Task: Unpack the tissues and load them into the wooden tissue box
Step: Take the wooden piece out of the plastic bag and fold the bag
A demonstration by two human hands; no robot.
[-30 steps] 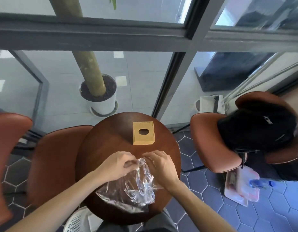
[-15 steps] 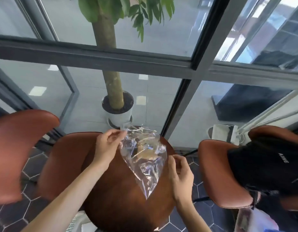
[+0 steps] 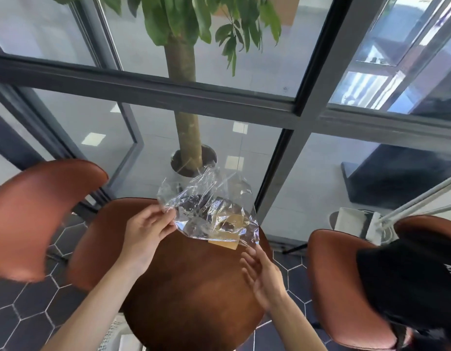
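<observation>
The left hand [image 3: 146, 228] pinches the clear wrapper [image 3: 209, 214] aloft over the bench's [image 3: 194, 287] far edge; the right hand [image 3: 263, 276], fingers spread and empty, waits just below its lower corner, nearer the half-hidden wooden tissue box [image 3: 225, 243].

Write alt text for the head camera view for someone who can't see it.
The left hand pinches a crumpled clear plastic wrapper above a round brown table, while the open right hand hovers below it. The wooden tissue box shows through the wrapper.
</observation>
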